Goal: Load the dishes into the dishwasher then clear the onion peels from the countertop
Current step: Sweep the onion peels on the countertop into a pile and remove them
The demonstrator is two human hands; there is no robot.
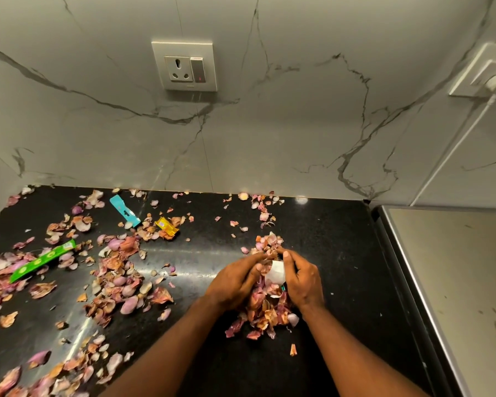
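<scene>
Pink and brown onion peels lie scattered over the black countertop, thickest on the left. My left hand and my right hand are cupped together round a heap of onion peels, fingers curled over its far side. A white scrap of paper sits between the hands, against my right fingers. More peels spill out below the wrists and beyond the fingertips.
A green wrapper, a blue packet strip and a yellow wrapper lie among the peels on the left. A steel appliance top borders the counter on the right. The marble wall carries a socket.
</scene>
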